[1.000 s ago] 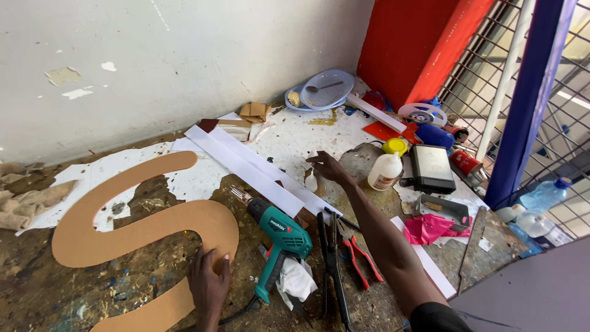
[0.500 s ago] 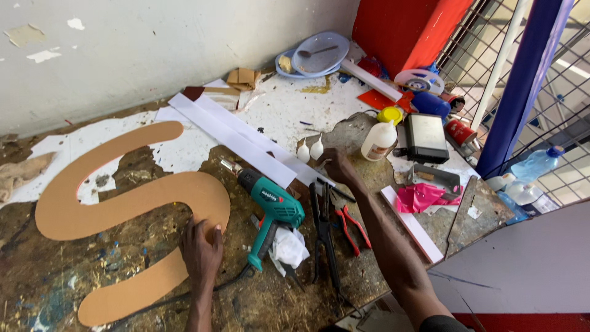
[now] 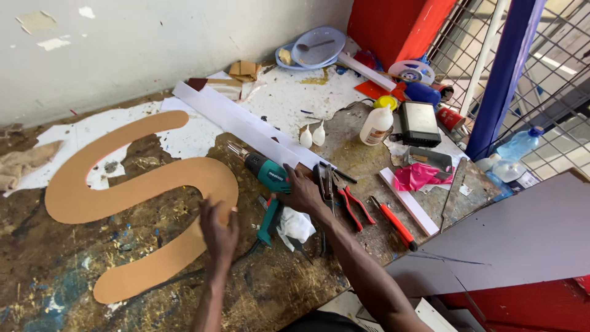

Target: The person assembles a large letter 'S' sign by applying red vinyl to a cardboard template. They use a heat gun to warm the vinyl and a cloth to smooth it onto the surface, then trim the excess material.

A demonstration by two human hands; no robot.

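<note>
The big tan S cutout (image 3: 132,197) lies flat on the bench (image 3: 55,283), with the left hand (image 3: 218,232) spread on its lower curve to pin it. The right hand (image 3: 304,193) closes over the green heat gun (image 3: 267,184) lying just beside the S; a firm grasp on its body, nozzle kept off the cutout, seems wise.

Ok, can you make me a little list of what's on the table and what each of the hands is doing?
Left hand: resting on the edge of the brown S-shaped cutout
Right hand: on the teal heat gun, at its handle
Beside right hand: red-handled pliers, red utility knife
Behind: long white strip, white glue bottle with yellow cap, two small white bottles
Far corner: blue plates
Surface: stained, paint-marked worktable
</note>
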